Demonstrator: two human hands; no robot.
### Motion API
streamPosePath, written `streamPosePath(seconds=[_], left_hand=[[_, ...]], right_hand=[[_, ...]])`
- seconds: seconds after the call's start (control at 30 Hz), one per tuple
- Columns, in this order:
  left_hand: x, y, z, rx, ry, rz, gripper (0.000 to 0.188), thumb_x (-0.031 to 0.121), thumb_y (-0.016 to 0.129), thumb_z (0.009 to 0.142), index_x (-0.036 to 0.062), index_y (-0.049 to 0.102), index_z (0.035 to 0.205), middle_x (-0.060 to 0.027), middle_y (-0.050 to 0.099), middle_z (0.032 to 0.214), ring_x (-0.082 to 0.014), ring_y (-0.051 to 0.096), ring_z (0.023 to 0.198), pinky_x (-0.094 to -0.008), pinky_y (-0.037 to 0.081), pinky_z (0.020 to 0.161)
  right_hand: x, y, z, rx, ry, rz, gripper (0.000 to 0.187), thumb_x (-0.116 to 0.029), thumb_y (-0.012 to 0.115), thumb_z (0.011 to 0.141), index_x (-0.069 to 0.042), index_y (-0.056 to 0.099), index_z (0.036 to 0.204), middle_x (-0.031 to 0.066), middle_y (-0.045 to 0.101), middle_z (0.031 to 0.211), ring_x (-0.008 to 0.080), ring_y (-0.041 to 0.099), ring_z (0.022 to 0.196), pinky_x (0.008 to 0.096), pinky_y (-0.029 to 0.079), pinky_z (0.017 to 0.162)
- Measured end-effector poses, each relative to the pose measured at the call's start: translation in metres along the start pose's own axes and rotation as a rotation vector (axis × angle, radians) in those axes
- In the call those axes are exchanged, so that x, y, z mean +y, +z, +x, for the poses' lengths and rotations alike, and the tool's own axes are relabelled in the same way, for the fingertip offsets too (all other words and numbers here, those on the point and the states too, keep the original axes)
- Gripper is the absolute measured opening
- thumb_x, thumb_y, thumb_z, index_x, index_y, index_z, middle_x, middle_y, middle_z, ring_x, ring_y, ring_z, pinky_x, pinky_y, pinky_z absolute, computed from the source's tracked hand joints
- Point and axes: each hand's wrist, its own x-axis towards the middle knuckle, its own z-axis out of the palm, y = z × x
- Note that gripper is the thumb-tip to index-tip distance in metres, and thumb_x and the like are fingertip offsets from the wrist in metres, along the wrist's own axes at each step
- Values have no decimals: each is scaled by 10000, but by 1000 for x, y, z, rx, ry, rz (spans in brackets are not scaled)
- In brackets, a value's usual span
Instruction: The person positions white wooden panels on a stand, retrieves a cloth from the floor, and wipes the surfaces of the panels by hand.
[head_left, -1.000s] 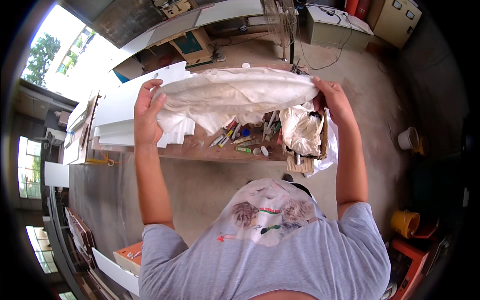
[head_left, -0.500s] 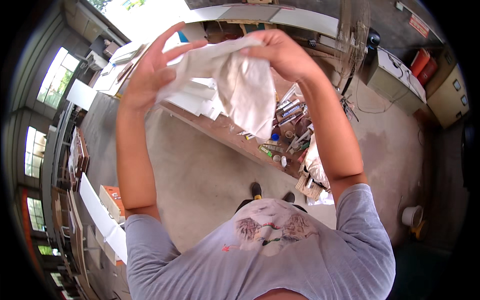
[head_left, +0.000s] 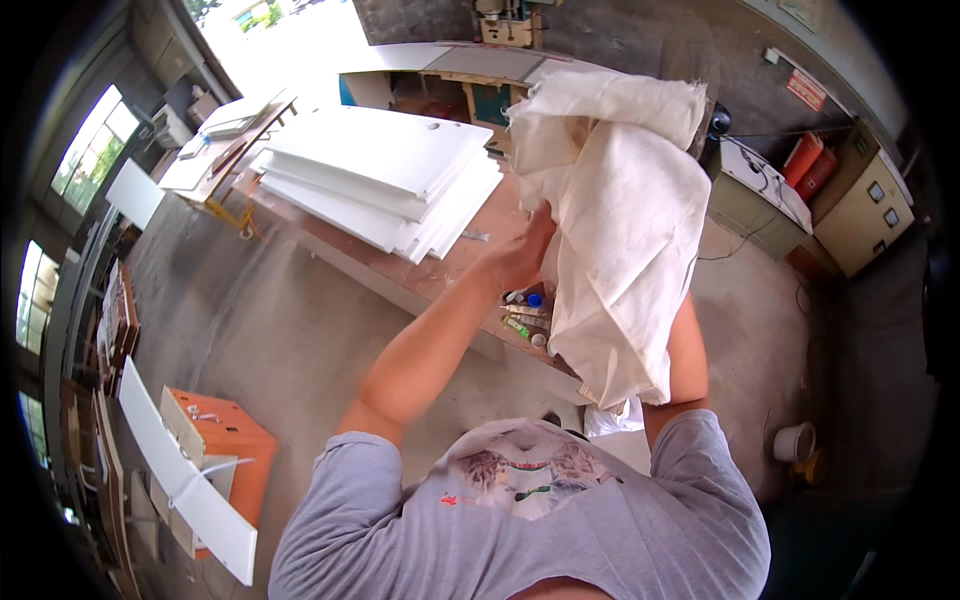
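A large, creased white cloth (head_left: 630,240) with a frayed, folded upper edge and a bag-like hollow hangs in front of me, right of centre. My left hand (head_left: 525,252) is at its left edge, fingers curled against the fabric and partly hidden by it. My right forearm (head_left: 688,350) goes up behind the cloth, which covers the right hand completely. Below and beyond the cloth is a brown workbench (head_left: 375,275), its right part mostly screened by the fabric.
White boards (head_left: 380,150) lie stacked on the bench's left part. Small bottles and tubes (head_left: 525,318) show beside the cloth. An orange cabinet (head_left: 235,445) and a long white panel (head_left: 185,475) stand at lower left. A white bucket (head_left: 795,442) is on the floor at right.
The cloth, earlier bunched between both raised hands, has moved right and nearer and now hangs spread out. My left hand has come down and right; the right hand has gone behind the cloth.
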Motion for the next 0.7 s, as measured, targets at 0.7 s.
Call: streamPosePath(seconds=[0.7], left_hand=[[24,-191,-14,169,-424,-633,243,151,629,953,-45,716,1067,-49,723,921,-87,652,818,-244,506,730]], right_hand=[[-78,-46,-205,835,107,-1545,379,-345,623,1004,14,744,987,-16,647,695,72,577,675,277,471,618]])
